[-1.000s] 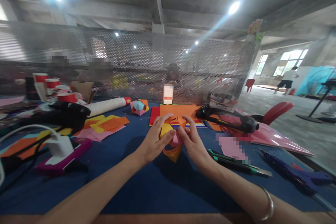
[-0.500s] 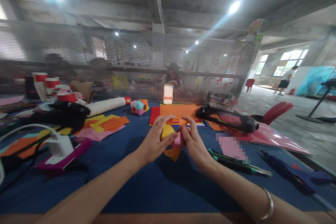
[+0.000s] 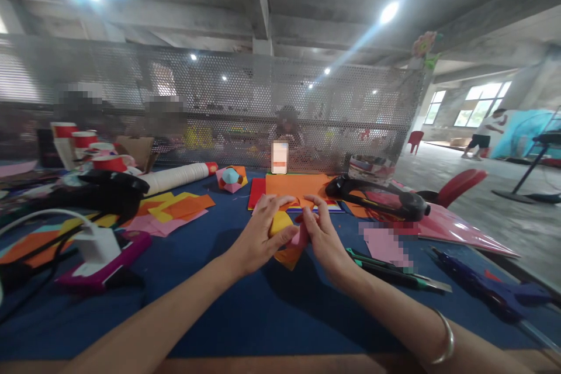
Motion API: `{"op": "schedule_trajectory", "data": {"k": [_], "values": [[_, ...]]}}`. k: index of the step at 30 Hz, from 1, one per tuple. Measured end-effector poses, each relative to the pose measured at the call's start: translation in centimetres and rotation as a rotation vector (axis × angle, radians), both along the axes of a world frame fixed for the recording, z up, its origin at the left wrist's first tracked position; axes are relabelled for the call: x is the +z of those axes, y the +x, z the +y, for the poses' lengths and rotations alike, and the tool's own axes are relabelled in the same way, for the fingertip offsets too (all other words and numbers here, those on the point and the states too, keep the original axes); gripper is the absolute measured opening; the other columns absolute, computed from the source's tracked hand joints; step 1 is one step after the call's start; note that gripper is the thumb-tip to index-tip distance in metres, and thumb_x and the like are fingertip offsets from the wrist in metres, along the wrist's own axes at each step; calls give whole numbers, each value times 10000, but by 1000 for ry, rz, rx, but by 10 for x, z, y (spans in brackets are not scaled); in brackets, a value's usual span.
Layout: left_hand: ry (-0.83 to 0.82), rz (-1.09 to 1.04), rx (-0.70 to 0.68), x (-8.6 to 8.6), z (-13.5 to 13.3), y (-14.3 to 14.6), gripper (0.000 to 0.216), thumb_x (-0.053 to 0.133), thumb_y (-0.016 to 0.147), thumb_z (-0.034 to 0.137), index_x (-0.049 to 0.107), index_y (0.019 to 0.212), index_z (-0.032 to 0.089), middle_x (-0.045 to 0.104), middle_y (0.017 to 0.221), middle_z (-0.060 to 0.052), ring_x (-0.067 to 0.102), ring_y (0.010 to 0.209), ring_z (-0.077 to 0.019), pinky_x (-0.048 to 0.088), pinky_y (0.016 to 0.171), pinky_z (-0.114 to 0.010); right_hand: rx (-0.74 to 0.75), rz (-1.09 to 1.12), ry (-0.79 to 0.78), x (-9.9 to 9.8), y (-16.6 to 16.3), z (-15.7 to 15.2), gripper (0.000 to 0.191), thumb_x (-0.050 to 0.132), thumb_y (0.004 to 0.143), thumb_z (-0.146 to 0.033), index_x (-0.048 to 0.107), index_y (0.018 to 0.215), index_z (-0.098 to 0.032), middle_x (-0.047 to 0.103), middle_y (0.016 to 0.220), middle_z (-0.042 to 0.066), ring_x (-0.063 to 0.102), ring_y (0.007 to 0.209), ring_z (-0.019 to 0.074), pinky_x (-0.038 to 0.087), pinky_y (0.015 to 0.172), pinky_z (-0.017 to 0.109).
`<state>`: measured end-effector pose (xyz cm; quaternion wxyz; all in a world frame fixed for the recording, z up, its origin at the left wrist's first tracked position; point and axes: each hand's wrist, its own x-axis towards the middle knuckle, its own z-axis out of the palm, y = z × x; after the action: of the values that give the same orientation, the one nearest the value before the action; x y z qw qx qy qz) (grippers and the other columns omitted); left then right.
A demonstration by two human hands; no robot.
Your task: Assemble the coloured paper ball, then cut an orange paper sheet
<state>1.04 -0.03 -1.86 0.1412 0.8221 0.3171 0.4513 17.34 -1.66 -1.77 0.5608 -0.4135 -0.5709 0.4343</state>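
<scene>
Paper model [image 3: 281, 222] that I see held between left hand [image 3: 258, 235] and right hand [image 3: 326, 235], both half-curled; squeezing too hard could crease it.

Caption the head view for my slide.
Left hand and right hand hold a folded multicoloured paper piece at a blue tabletop, with a lit phone upright beyond.

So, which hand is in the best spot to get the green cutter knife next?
Probably the right hand: the green and black utility knife lies on that side, close by. The left hand is farther away, across the folded paper piece. Both hands hold that piece, though.
</scene>
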Motion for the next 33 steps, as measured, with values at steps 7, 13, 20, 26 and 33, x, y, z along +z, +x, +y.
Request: {"op": "schedule_trajectory", "data": {"k": [7, 13, 20, 26, 33], "values": [[-10, 19, 1, 0, -1, 1, 497, 466, 917, 561, 420, 1310, 260, 492, 1305, -84, 394, 1261, -249, 277, 1120, -467, 9, -9, 14, -1, 1, 2, 511, 524, 852, -617, 411, 1224, -286, 551, 892, -13, 527, 742, 140, 449, 663, 266], [-17, 20, 9, 0, 0, 1, 517, 469, 903, 585, 435, 1301, 255, 509, 1315, -94, 388, 1287, -268, 251, 1139, -496, -23, -17, 33, -1, 1, 3, 509, 569, 828, -605, 453, 1204, -284, 502, 797, -43, 492, 692, 127, 419, 612, 241], [-50, 14, -2, -3, 0, 2, 539, 495, 886, 592, 459, 1301, 249, 509, 1306, -99, 393, 1291, -269, 177, 1165, -521, -11, 2, 14, -3, 0, 6, 516, 558, 833, -607, 428, 1218, -288, 518, 827, -37, 505, 674, 124, 443, 604, 253], [-158, -80, -34, -1, -2, 3, 604, 514, 871, 599, 404, 1357, 259, 435, 1435, -92, 323, 1378, -283, 138, 1181, -523, 35, 53, -11, 4, -2, -1, 495, 561, 849, -573, 425, 1231, -290, 585, 887, -23, 572, 732, 127, 483, 667, 259], [-417, -307, -35, 2, 4, 2, 529, 294, 957, 562, 363, 1358, 223, 488, 1404, -127, 496, 1287, -265, 466, 1003, -432, 59, 76, 27, 5, -3, -1, 498, 615, 808, -557, 447, 1196, -294, 557, 822, -55, 590, 758, 116, 487, 680, 240]]}}
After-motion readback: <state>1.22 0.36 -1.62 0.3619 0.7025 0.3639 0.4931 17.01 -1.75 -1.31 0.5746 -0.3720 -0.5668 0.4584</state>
